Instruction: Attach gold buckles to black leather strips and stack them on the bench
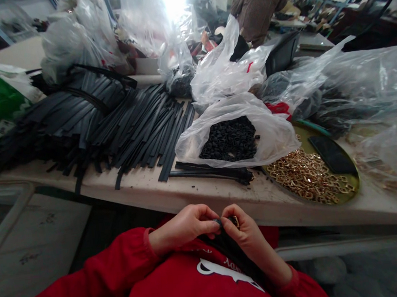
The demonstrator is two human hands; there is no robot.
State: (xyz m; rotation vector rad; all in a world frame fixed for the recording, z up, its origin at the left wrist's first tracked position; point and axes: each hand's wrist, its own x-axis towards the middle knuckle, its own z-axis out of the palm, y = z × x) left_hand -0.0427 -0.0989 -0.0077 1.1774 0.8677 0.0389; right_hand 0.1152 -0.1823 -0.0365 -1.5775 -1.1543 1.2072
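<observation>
My left hand [187, 225] and my right hand [245, 233] meet in front of my chest, just below the table edge. Both pinch a thin black strap [226, 245] that hangs down over my red top, with a small gold buckle [235, 220] at my right fingertips. On the table in front lies a loose bundle of black straps [211, 170]. Beside it stands an open plastic bag of small black pieces [231, 139]. A round tray [354, 184] to the right holds many gold buckles [308, 177].
A large pile of black straps [117, 119] covers the left of the table [196, 193]. Several clear plastic bags [355, 85] crowd the back and right. A dark flat object [332, 153] lies on the tray. Another person [259, 0] stands at the far side.
</observation>
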